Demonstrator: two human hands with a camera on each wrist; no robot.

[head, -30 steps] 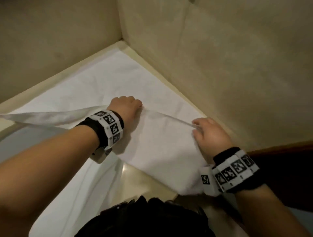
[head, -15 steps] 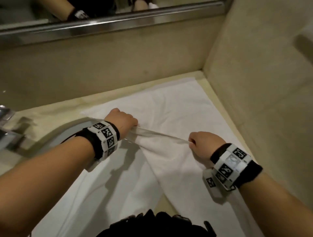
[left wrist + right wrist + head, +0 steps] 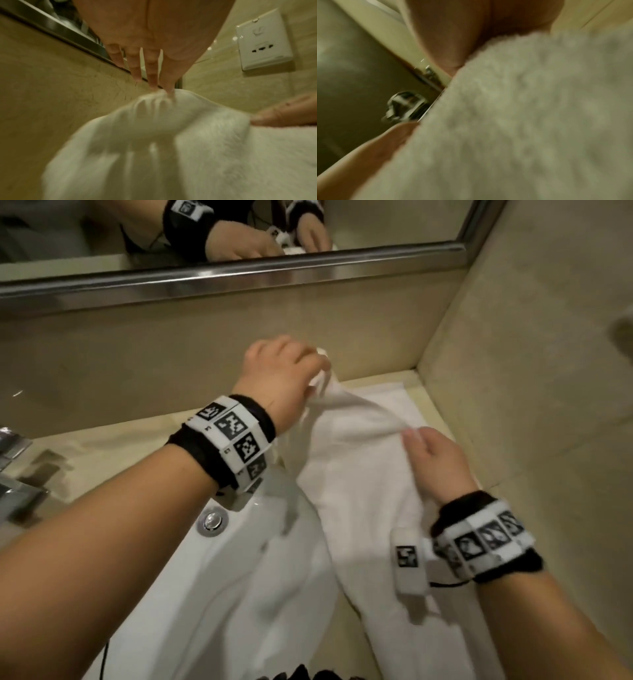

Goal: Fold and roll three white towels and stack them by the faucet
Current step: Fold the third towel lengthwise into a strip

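A white towel (image 3: 370, 494) lies on the beige counter in the corner, its near end trailing toward me past the basin. My left hand (image 3: 301, 374) pinches one corner of the towel (image 3: 164, 108) and holds it lifted above the counter near the back wall. My right hand (image 3: 421, 440) pinches the towel's edge lower down to the right, its fingertips (image 3: 260, 119) showing at the fabric. In the right wrist view the towel (image 3: 522, 121) fills the frame, blurred, and hides the fingers. The faucet (image 3: 13, 474) shows at the far left edge.
The white basin (image 3: 239, 594) with its round overflow fitting (image 3: 211, 520) sits below my left arm. A mirror with a metal frame (image 3: 239, 273) runs along the back wall. A wall socket (image 3: 262, 40) is on the right wall. Walls close the corner.
My left hand has lifted its towel corner up and toward the back wall. My right hand has shifted slightly farther back along the edge, still pinching. The head view has tilted upward.
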